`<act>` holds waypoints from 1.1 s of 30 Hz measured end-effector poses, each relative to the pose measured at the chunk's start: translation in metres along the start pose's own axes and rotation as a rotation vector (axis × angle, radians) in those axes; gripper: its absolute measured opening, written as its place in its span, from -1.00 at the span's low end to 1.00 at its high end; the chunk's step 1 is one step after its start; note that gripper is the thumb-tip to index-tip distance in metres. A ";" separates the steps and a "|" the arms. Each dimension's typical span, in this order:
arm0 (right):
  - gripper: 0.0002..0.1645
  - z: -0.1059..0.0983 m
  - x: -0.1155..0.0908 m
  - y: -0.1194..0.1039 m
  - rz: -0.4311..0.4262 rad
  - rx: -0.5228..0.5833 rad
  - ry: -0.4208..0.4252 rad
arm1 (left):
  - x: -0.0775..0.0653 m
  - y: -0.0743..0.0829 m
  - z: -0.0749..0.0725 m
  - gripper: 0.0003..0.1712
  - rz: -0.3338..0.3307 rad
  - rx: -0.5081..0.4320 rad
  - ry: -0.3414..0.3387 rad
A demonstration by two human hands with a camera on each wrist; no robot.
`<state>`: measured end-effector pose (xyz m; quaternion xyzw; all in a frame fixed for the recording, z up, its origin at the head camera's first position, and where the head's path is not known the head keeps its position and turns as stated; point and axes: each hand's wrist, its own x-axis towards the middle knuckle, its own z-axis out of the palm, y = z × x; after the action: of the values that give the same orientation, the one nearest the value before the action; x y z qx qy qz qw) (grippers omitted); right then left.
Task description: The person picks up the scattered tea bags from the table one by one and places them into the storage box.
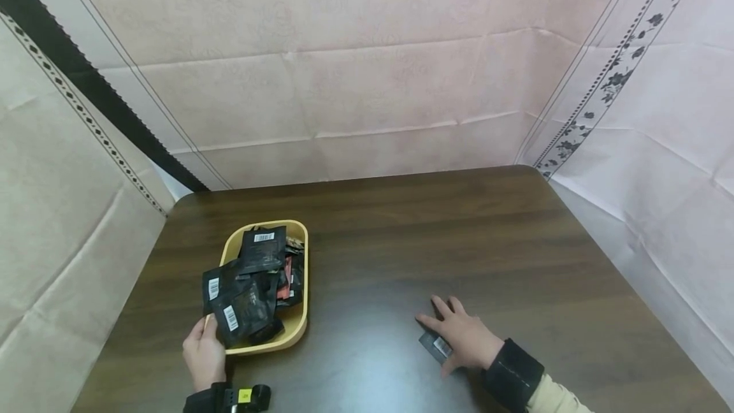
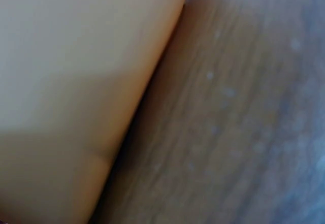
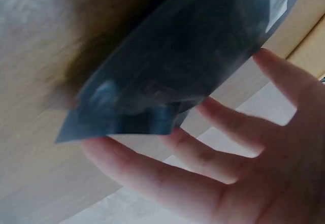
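Observation:
At the left of the head view, a yellow plastic basket (image 1: 301, 330) holds a heap of black packets (image 1: 260, 250) with white barcode labels. My left hand (image 1: 205, 355) grips its near left corner, beside the packets there. Farther right, my right hand (image 1: 467, 340) is spread low over the tabletop above a small black packet (image 1: 430, 346) with a barcode. In the right wrist view, its fairly straight fingers (image 3: 233, 125) touch one edge of that packet; the thumb's hold cannot be made out. A blurred pale surface fills the left part of the left wrist view.
The brown wooden table (image 1: 367, 228) has rounded far corners. Pale patterned cloth (image 1: 355, 101) hangs behind it and along both sides. A dark band with a yellow-labelled device (image 1: 246, 395) sits at my left wrist. A dark cuff (image 1: 513, 371) wraps my right wrist.

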<state>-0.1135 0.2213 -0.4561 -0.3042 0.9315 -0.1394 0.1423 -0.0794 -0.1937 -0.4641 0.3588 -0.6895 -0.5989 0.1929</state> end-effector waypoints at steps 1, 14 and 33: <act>0.13 0.000 0.001 0.000 -0.014 -0.003 0.011 | 0.000 0.000 0.000 -0.40 0.004 0.001 0.004; -0.27 -0.005 0.015 0.000 -0.104 -0.052 0.026 | 0.001 0.001 -0.003 -0.41 -0.002 0.012 0.017; -0.82 -0.041 0.066 -0.031 -0.348 0.004 0.004 | -0.002 0.002 -0.001 -0.43 -0.006 0.034 0.007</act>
<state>-0.1628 0.1647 -0.4191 -0.4604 0.8648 -0.1643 0.1145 -0.0773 -0.1928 -0.4613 0.3660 -0.6979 -0.5863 0.1874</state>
